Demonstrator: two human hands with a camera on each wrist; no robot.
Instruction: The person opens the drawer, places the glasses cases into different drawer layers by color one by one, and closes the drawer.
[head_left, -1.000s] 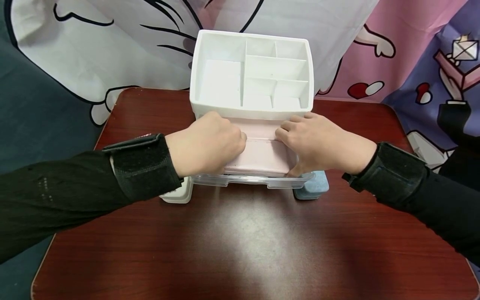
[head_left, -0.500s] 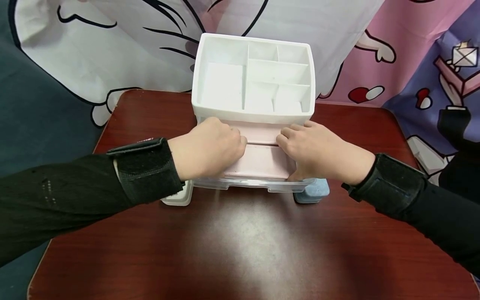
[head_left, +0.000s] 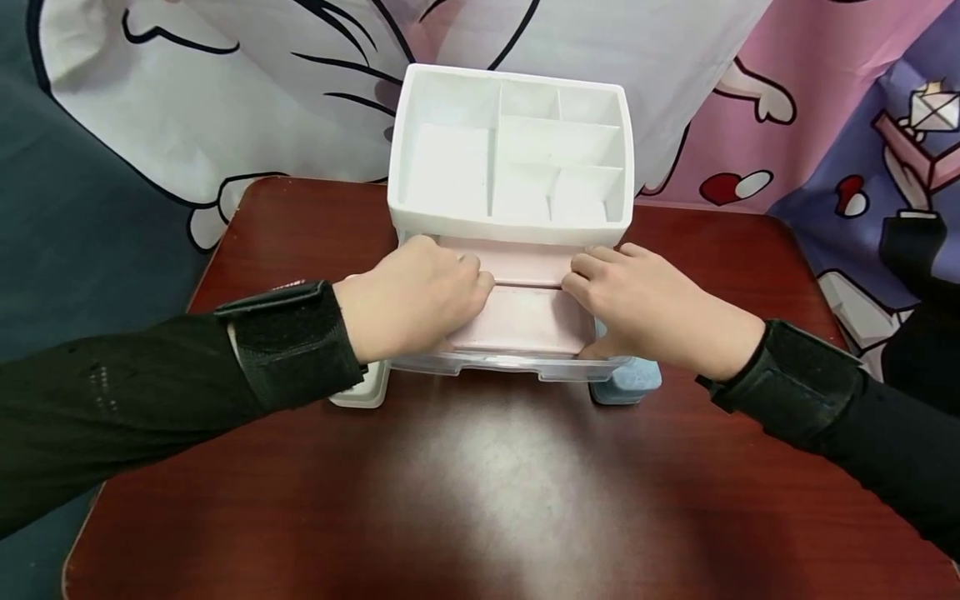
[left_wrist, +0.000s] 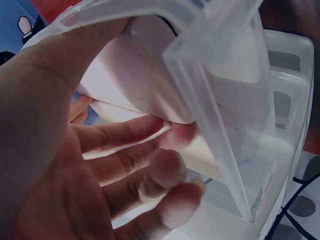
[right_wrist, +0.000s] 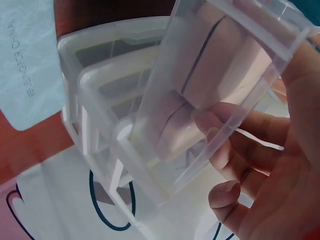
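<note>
Two pale pink flat cases lie one behind the other in a clear plastic drawer [head_left: 495, 365], which sticks out under a white organizer [head_left: 510, 229]. My left hand [head_left: 420, 296] reaches over the drawer's left side, its fingers curled at the left end of the front case [head_left: 522, 321]. At the right end, my right hand [head_left: 648, 308] holds the same case, thumb at the front edge and fingertips near the seam. The rear case [head_left: 517, 263] is partly under the organizer's top. Through the drawer wall, both cases [right_wrist: 200, 65] show in the right wrist view.
The organizer's top tray has several divided compartments. A whitish rounded object [head_left: 365, 387] sits by the drawer's left front corner, a light blue one [head_left: 628, 382] by the right. Beneath lies a dark red-brown table [head_left: 495, 500]; a cartoon-print cloth [head_left: 675, 50] hangs behind.
The front case sits slightly lower in the drawer, and the dark seam behind it shows more clearly. My right hand has shifted a little to the right; the left stays nearly in place.
</note>
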